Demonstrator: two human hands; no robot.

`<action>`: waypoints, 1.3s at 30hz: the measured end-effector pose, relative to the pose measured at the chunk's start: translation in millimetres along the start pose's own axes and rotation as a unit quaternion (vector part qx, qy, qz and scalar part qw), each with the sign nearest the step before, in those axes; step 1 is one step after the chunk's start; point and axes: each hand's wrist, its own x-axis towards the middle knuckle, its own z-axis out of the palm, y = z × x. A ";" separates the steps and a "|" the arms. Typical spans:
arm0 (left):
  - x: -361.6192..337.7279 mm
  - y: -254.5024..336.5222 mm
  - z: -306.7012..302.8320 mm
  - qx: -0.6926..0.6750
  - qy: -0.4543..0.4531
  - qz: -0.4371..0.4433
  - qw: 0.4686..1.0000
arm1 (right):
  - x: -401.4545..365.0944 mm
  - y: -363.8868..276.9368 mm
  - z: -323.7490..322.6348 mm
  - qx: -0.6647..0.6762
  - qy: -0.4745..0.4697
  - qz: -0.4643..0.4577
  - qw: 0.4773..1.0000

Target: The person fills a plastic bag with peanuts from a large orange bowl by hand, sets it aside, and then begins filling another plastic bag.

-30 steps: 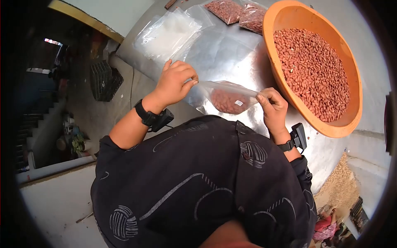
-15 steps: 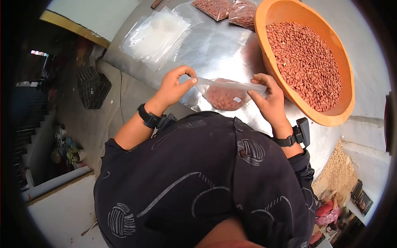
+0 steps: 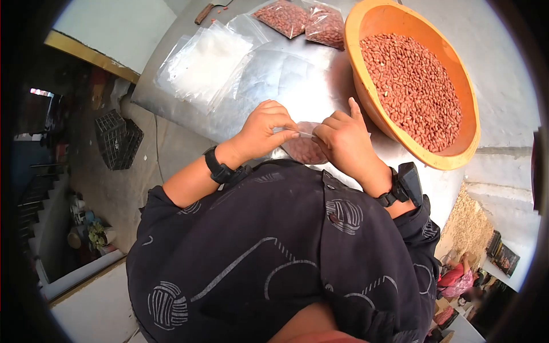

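Note:
A clear zip bag of red-skinned peanuts lies on the metal table close to my body. My left hand pinches the left end of its top strip between thumb and fingers. Near the middle of the same strip, my right hand is closed on it, with one finger pointing up. That hand hides the right part of the bag. To the right stands an orange basin holding many loose peanuts. A stack of flat plastic bags lies beyond my left hand.
Two filled bags of peanuts lie at the table's far side, beside the basin. A dark crate stands on the floor at left. At lower right are a beige heap and a person in pink.
My right hand has moved left along the bag's strip, toward my left hand, and turned its back upward. My left hand has shifted slightly right. The whole view has tilted a little.

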 end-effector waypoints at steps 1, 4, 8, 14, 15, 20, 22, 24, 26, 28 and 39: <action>0.4 0.3 -1.4 0.010 -0.001 0.008 1.000 | -2.2 1.2 -2.8 0.011 -0.001 0.006 1.000; 1.5 0.9 -5.8 0.021 -0.004 0.017 1.000 | -12.7 10.7 -3.7 0.000 0.016 0.023 1.000; 3.1 0.0 -9.1 0.036 0.001 0.022 0.999 | -28.8 23.2 -9.2 0.010 0.048 0.038 0.998; 4.6 2.0 -11.5 0.035 -0.003 0.011 0.999 | -56.1 33.7 -14.7 0.053 0.075 0.093 0.991; 3.1 -0.7 -10.9 0.025 -0.002 -0.002 1.000 | -62.4 35.4 -11.7 0.062 0.068 0.118 0.989; -16.7 -23.6 -2.3 -0.154 0.029 -0.159 0.975 | -95.6 51.1 27.5 0.207 -0.070 0.270 0.938; -28.9 -32.1 8.1 -0.315 0.063 -0.202 0.925 | -102.3 54.5 56.6 0.316 -0.111 0.291 0.896; -41.9 -45.0 15.2 -0.281 -0.002 -0.244 0.928 | -103.2 58.5 82.1 0.368 -0.149 0.325 0.858; -52.6 -56.7 24.3 -0.220 -0.062 -0.257 0.939 | -97.9 55.9 95.7 0.407 -0.125 0.310 0.850; -59.2 -65.7 36.3 -0.132 -0.119 -0.238 0.955 | -92.9 57.4 108.9 0.480 -0.126 0.312 0.810; -42.6 -73.6 55.2 -0.210 -0.165 -0.307 0.913 | -66.2 45.8 117.4 0.603 -0.081 0.328 0.723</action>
